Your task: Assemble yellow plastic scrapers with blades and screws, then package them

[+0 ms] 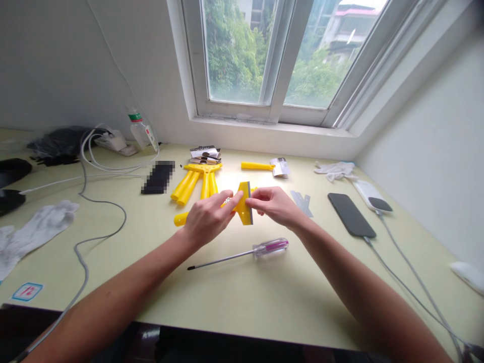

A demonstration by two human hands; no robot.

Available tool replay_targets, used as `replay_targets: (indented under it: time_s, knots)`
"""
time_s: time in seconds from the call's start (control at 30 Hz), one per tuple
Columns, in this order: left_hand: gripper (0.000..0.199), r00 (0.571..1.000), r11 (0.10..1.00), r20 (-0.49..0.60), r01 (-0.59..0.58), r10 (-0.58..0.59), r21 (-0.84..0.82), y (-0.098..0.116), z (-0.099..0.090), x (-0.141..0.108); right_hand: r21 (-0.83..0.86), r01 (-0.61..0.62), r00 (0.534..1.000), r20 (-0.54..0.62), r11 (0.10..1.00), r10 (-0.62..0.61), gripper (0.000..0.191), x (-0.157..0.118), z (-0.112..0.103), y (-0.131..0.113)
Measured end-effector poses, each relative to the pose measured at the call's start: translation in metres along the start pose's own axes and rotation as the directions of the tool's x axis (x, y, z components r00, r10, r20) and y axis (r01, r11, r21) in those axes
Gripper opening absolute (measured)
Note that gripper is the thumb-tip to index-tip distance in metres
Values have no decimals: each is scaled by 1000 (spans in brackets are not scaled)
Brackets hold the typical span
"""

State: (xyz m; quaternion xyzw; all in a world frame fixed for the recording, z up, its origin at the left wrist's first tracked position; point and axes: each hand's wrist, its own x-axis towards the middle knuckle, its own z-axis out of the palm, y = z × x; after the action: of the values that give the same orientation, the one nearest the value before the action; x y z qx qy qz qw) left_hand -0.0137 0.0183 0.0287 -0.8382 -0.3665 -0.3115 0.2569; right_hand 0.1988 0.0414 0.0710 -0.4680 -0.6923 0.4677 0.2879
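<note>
A yellow scraper [244,206] with a grey blade along its right edge is held over the middle of the table. My left hand [209,214] wraps its handle, whose yellow end sticks out at the left. At the blade side, my right hand [274,204] pinches the scraper's edge with thumb and finger. Below both hands lies a screwdriver [236,253] with a clear and purple handle, its tip pointing left. Several yellow scrapers [194,181] are grouped behind my left hand. Loose metal blades [301,202] rest to the right of my right hand.
Farther back lies another yellow scraper [259,165] with a wrapped head. On the right are a black phone [351,214] on a cable, a white device [372,195] and a white glove [335,170]. Cables, a plastic bottle [142,133] and another glove [34,232] occupy the left.
</note>
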Motion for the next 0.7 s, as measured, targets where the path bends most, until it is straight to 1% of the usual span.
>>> replay_targets:
  time_s: [0.07, 0.13, 0.27, 0.37, 0.5, 0.7]
  knots:
    - [40, 1000, 999, 0, -11, 11, 30, 0, 0, 0, -2, 3, 1000, 2, 1000, -3, 27, 0, -1, 1]
    - [41, 999, 998, -9, -47, 48, 52, 0, 0, 0, -12, 11, 1000, 6, 1000, -11, 28, 1, -2, 1]
    - [38, 995, 995, -8, -102, 102, 19, -1, 1, 0, -22, 13, 1000, 16, 1000, -13, 32, 1, -4, 0]
    - [39, 995, 995, -3, -98, 98, 5, -1, 1, -1, -13, 13, 1000, 24, 1000, -13, 33, 1, -5, 0]
    - [41, 996, 996, 18, -86, 86, 21, -1, 0, -1, -15, 7, 1000, 2, 1000, -7, 30, 1, -6, 0]
    - [42, 996, 997, 50, -76, 74, 34, 1, 1, -2, -69, 10, 1000, -27, 998, -12, 28, 1, -6, 0]
